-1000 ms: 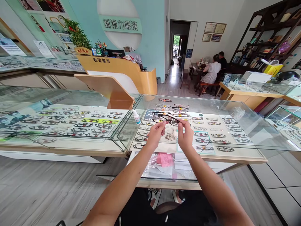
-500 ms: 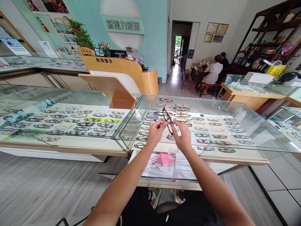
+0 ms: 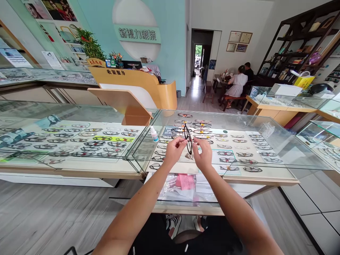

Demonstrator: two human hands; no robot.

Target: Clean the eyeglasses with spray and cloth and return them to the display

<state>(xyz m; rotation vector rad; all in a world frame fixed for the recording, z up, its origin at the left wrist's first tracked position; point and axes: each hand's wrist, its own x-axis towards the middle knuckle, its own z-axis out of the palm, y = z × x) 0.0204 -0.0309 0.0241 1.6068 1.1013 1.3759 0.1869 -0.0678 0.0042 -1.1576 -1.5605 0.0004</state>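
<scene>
Above the glass display case (image 3: 265, 122), a pair of dark-framed eyeglasses (image 3: 189, 144) is held up, turned nearly edge-on to me. My left hand (image 3: 174, 151) pinches it from the left between thumb and fingers. On the other side, my right hand (image 3: 204, 153) has its thumb and fingers closed at the glasses; the exact spot of contact is too small to make out. A crumpled brownish cloth (image 3: 188, 156) shows just below the glasses. To the left of my hands, a small white bottle with a blue label (image 3: 154, 134) stands upright on the glass.
Rows of eyeglasses (image 3: 225, 153) lie inside the case. An open drawer (image 3: 183, 209) below my forearms holds plastic bags and pink paper (image 3: 186, 181). A tilted brown board (image 3: 119, 102) stands on the counter at left. Two people (image 3: 238, 83) sit at a table further back.
The eyeglasses have turned to a more upright, edge-on angle between my hands. My right-hand fingers have shifted slightly along them. The whole view has moved a little.
</scene>
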